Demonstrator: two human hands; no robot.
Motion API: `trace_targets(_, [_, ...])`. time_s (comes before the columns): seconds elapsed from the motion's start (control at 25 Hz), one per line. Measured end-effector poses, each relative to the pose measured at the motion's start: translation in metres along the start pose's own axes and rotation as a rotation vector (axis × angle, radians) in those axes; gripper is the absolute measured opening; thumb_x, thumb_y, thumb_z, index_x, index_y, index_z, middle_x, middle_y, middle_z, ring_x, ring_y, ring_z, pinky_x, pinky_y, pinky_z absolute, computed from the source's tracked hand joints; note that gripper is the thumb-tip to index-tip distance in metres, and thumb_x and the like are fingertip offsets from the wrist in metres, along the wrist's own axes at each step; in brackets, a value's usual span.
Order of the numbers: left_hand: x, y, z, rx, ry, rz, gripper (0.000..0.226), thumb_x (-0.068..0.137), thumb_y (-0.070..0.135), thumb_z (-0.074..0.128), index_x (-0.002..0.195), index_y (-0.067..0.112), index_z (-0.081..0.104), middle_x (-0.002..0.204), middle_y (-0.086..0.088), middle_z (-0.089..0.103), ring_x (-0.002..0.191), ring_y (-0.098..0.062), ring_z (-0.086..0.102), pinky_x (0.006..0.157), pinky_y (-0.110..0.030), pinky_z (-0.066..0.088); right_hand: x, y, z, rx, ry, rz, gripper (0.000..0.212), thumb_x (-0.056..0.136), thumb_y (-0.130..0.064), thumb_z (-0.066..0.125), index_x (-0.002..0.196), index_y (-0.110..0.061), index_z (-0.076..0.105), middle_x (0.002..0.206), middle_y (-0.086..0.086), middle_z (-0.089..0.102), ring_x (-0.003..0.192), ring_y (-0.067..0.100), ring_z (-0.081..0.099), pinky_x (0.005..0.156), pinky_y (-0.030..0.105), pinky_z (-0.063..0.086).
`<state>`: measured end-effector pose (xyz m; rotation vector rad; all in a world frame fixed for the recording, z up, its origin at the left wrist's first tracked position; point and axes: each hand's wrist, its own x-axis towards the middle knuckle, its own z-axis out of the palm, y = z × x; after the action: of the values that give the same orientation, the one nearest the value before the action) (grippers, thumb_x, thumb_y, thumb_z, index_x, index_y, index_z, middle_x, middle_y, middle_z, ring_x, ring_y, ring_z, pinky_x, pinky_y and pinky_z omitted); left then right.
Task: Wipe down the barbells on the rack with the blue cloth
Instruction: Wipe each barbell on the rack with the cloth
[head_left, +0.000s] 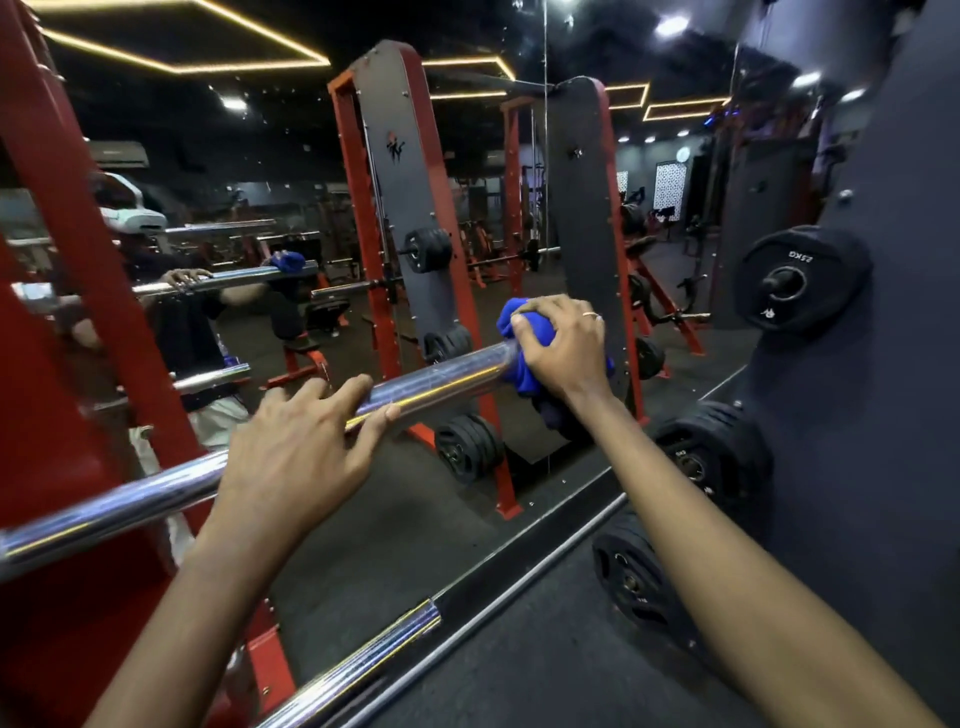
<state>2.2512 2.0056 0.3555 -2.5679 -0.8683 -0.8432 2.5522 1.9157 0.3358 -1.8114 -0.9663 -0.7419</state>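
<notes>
1. Head view, right hand (563, 345): I log it curled round the blue cloth (511, 340), which is bunched over the far end of the bar (441, 376). Cloth tails hang below the bar.
2. Head view, left hand (296, 452): fingers draped over the bar, thumb under it, a loose steadying hold just left of the cloth.
3. Head view, bar: chrome, running from the red rack (62, 249) up to the right, its tip close to the mirror (467, 208). A second bar (363, 660) sits lower, unwiped as far as I can judge.
4. Risk: a push past the tip could send the cloth off the end and knuckles into the mirror.
5. Risk: chrome is slick; the left hold may slip and let the bar roll.
6. Risk: hanging tails could snag the plates (717, 457).
</notes>
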Motion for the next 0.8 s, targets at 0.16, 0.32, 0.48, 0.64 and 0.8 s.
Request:
trace_targets(0.16, [-0.005, 0.000, 0.005, 0.054, 0.111, 0.057, 0.058, 0.090, 0.071, 0.039, 0.126, 0.034, 0.065, 0.093, 0.002, 0.065, 0.082, -0.030, 0.063, 0.050, -0.032, 0.043, -0.002, 0.036, -0.001, 0.099, 0.052, -0.237, 0.028, 0.092, -0.040, 0.059, 0.113, -0.026, 0.072, 0.121, -0.007, 0.069, 0.117, 0.019, 0.057, 0.106, 0.040, 0.041])
trace_targets(0.32, [-0.003, 0.003, 0.002, 0.090, 0.113, 0.036, 0.069, 0.083, 0.081, 0.037, 0.120, 0.033, 0.070, 0.092, 0.001, 0.069, 0.079, -0.031, 0.067, 0.053, -0.036, 0.050, 0.020, 0.061, -0.003, 0.140, 0.139, -0.055, 0.022, 0.090, -0.040, 0.059, 0.102, -0.028, 0.074, 0.109, -0.009, 0.072, 0.106, 0.018, 0.061, 0.096, 0.044, 0.047])
trace_targets(0.48, [0.008, -0.001, -0.006, -0.005, 0.053, -0.064, 0.078, 0.073, 0.095, 0.029, 0.113, 0.042, 0.071, 0.086, -0.001, 0.075, 0.080, -0.033, 0.072, 0.063, -0.040, 0.055, 0.030, 0.057, -0.001, 0.120, 0.078, 0.010, 0.023, 0.090, -0.041, 0.057, 0.098, -0.028, 0.074, 0.104, -0.004, 0.073, 0.101, 0.026, 0.062, 0.092, 0.041, 0.048])
trace_targets(0.64, [0.033, 0.000, -0.031, -0.294, -0.375, -0.250, 0.064, 0.067, 0.098, 0.042, 0.084, 0.046, 0.075, 0.069, 0.012, 0.073, 0.070, -0.013, 0.070, 0.068, -0.032, 0.052, 0.058, 0.056, -0.012, 0.101, -0.081, 0.041, 0.030, 0.097, -0.045, 0.054, 0.094, -0.024, 0.076, 0.097, 0.003, 0.075, 0.096, 0.031, 0.064, 0.081, 0.033, 0.044])
trace_targets(0.8, [0.048, -0.006, -0.032, -0.539, -0.573, -0.411, 0.079, 0.059, 0.095, 0.051, 0.074, 0.023, 0.079, 0.072, 0.006, 0.072, 0.071, -0.012, 0.067, 0.078, -0.037, 0.050, 0.038, 0.051, -0.008, 0.090, 0.059, 0.023, 0.026, 0.093, -0.040, 0.056, 0.092, -0.022, 0.074, 0.096, 0.003, 0.074, 0.097, 0.033, 0.064, 0.088, 0.038, 0.044])
